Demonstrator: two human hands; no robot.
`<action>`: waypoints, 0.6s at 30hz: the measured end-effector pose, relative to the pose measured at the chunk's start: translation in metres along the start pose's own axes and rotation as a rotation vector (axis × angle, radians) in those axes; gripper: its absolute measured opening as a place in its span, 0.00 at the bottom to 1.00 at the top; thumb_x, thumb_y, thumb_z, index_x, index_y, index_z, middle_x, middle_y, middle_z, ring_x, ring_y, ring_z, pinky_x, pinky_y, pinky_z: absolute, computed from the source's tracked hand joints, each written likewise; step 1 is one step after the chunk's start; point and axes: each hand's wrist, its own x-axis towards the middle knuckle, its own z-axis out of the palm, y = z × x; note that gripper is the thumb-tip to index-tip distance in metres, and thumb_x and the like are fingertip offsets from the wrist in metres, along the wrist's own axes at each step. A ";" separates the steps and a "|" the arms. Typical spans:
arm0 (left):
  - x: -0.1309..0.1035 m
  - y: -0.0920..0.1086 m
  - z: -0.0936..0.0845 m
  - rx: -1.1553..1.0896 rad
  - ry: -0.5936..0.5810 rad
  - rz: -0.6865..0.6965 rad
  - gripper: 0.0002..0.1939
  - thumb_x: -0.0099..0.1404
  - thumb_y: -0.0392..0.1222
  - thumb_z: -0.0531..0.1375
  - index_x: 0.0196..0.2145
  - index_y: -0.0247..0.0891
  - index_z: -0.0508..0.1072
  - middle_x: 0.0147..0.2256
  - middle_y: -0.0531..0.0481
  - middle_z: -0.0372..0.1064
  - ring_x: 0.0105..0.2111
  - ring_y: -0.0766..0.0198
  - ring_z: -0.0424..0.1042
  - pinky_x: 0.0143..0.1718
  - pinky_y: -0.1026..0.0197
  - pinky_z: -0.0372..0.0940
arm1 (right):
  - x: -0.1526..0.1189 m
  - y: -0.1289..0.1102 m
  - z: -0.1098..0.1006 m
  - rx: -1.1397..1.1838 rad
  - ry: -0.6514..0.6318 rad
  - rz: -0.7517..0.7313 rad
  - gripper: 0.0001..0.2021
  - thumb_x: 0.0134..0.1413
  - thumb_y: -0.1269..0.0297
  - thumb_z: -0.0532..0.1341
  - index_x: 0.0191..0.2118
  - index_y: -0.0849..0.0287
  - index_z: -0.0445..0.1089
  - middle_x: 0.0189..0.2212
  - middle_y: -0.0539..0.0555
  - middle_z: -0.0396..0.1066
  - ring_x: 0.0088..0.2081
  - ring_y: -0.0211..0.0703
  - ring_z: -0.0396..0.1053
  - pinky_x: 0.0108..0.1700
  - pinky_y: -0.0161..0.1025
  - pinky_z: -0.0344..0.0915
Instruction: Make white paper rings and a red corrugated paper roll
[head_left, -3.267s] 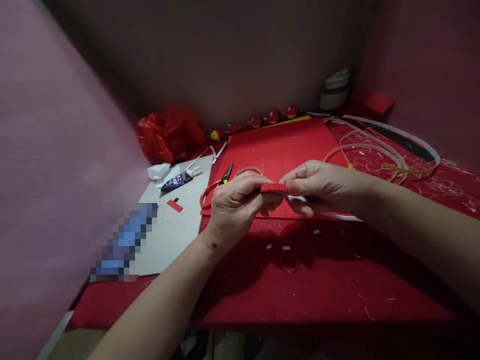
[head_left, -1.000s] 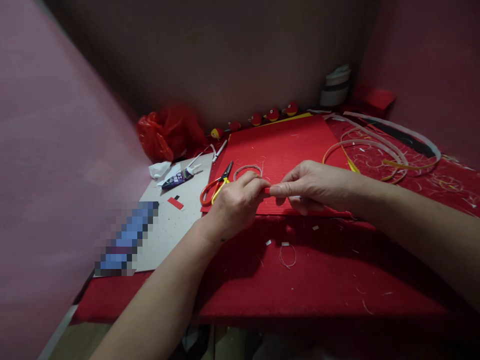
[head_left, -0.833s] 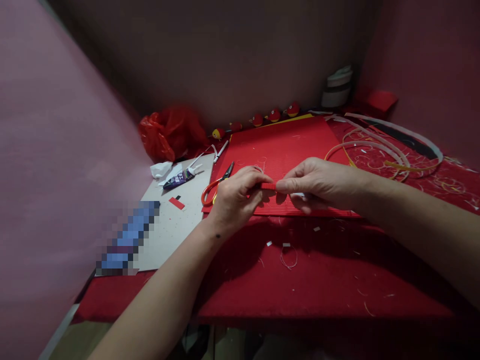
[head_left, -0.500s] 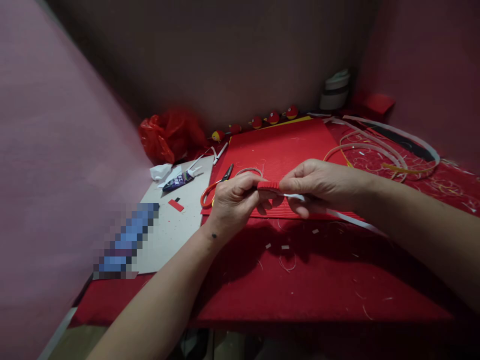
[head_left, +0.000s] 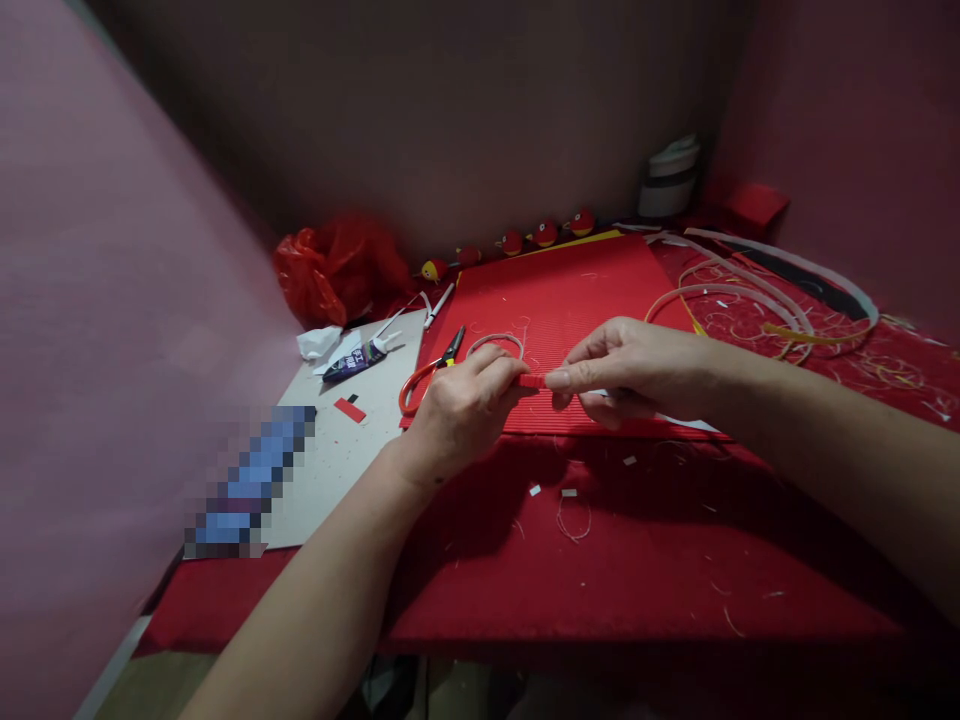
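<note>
Between my two hands is a narrow red corrugated paper strip [head_left: 533, 381]. Its left end is pinched by my left hand [head_left: 474, 402], thumb and fingers closed. My right hand [head_left: 611, 372] grips the other end between thumb and forefinger. A white strip [head_left: 694, 425] trails from under my right hand toward the right forearm; how it joins the red strip is hidden. Below my hands lies a red corrugated sheet [head_left: 555, 290]. Scissors with orange handles [head_left: 417, 388] rest just left of my left hand, partly covered by it.
On a grey board [head_left: 337, 450] lie a glue tube [head_left: 356, 362], a small red paper piece [head_left: 350, 409] and crumpled white paper [head_left: 319, 343]. Several red bird-like balls [head_left: 545, 234] line the back, beside a red plastic bag [head_left: 307, 275]. Coiled strips [head_left: 750, 297] and thread scraps lie right.
Both hands have turned slightly, and the red strip now sits a little lower with less of it showing. My right fingers have shifted left along it. The white strip shows less.
</note>
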 end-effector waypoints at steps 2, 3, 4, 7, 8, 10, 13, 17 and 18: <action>-0.001 0.001 0.000 0.037 -0.027 0.007 0.07 0.63 0.37 0.52 0.31 0.33 0.67 0.28 0.49 0.68 0.27 0.69 0.67 0.26 0.68 0.63 | 0.000 0.000 0.002 -0.046 0.036 0.010 0.19 0.43 0.47 0.60 0.25 0.62 0.70 0.11 0.48 0.61 0.12 0.29 0.49 0.14 0.31 0.44; -0.001 0.001 0.000 0.047 -0.043 0.011 0.07 0.64 0.37 0.52 0.31 0.33 0.67 0.28 0.48 0.68 0.27 0.69 0.67 0.26 0.68 0.63 | 0.000 0.000 0.002 -0.073 0.064 0.013 0.20 0.43 0.47 0.60 0.24 0.62 0.69 0.11 0.48 0.62 0.12 0.29 0.50 0.14 0.31 0.45; -0.001 0.002 0.001 0.051 -0.057 0.015 0.07 0.64 0.36 0.51 0.31 0.33 0.67 0.29 0.47 0.67 0.27 0.69 0.67 0.26 0.68 0.63 | 0.000 0.000 0.003 -0.102 0.091 0.013 0.20 0.42 0.46 0.60 0.22 0.62 0.68 0.11 0.48 0.62 0.12 0.29 0.50 0.14 0.31 0.45; 0.000 0.004 0.000 0.017 -0.039 -0.016 0.07 0.64 0.35 0.51 0.31 0.33 0.68 0.29 0.47 0.68 0.28 0.68 0.68 0.28 0.67 0.64 | 0.001 0.002 0.003 -0.150 0.115 0.002 0.20 0.42 0.46 0.60 0.20 0.62 0.67 0.12 0.49 0.62 0.12 0.29 0.51 0.14 0.31 0.45; 0.001 0.005 0.000 -0.030 -0.016 -0.054 0.07 0.63 0.35 0.52 0.31 0.33 0.68 0.29 0.47 0.67 0.29 0.68 0.68 0.28 0.67 0.65 | 0.001 0.002 0.002 -0.138 0.104 -0.009 0.20 0.42 0.47 0.60 0.20 0.62 0.67 0.12 0.49 0.62 0.13 0.29 0.51 0.14 0.31 0.45; 0.003 0.008 -0.002 -0.232 0.012 -0.174 0.04 0.62 0.35 0.54 0.32 0.34 0.69 0.29 0.48 0.67 0.27 0.69 0.68 0.28 0.67 0.66 | 0.001 0.002 0.001 -0.062 0.064 -0.061 0.19 0.44 0.48 0.60 0.22 0.62 0.69 0.13 0.48 0.62 0.13 0.28 0.50 0.15 0.30 0.44; 0.007 0.016 -0.004 -0.704 0.022 -0.361 0.04 0.61 0.37 0.56 0.32 0.34 0.69 0.29 0.50 0.66 0.24 0.72 0.68 0.26 0.68 0.68 | -0.001 0.000 0.000 0.113 -0.057 -0.149 0.17 0.48 0.51 0.59 0.26 0.63 0.70 0.13 0.47 0.61 0.14 0.27 0.48 0.15 0.30 0.43; 0.011 0.026 -0.006 -1.044 0.079 -0.493 0.07 0.60 0.39 0.57 0.28 0.33 0.70 0.28 0.51 0.65 0.22 0.71 0.69 0.24 0.67 0.70 | -0.002 -0.003 0.000 0.255 -0.173 -0.163 0.17 0.47 0.53 0.60 0.30 0.66 0.70 0.13 0.48 0.62 0.13 0.27 0.49 0.15 0.30 0.43; 0.011 0.027 -0.006 -1.071 0.087 -0.511 0.07 0.60 0.39 0.58 0.28 0.33 0.70 0.28 0.51 0.65 0.22 0.71 0.69 0.24 0.67 0.70 | -0.002 -0.003 0.000 0.271 -0.183 -0.162 0.17 0.47 0.54 0.61 0.31 0.67 0.70 0.13 0.48 0.63 0.13 0.27 0.50 0.15 0.30 0.44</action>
